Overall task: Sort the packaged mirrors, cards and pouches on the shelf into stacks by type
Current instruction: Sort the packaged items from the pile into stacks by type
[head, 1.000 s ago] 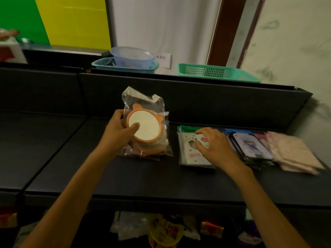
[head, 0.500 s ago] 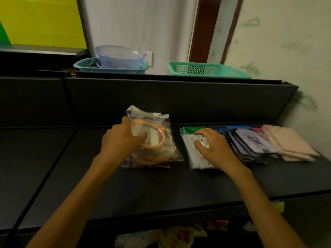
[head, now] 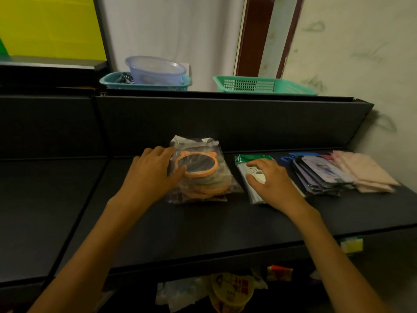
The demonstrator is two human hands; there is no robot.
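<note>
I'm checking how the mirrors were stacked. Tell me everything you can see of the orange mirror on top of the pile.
The orange mirror is round, with a plastic-looking orange rim and two small ear-like bumps at its far edge. Its glass faces up and looks dark. It is sealed in a clear, crinkled plastic bag whose loose end points toward the shelf's back wall. It lies nearly flat on top of the mirror stack, left of the card stack. The left hand rests on its left side, thumb against the rim.
</note>
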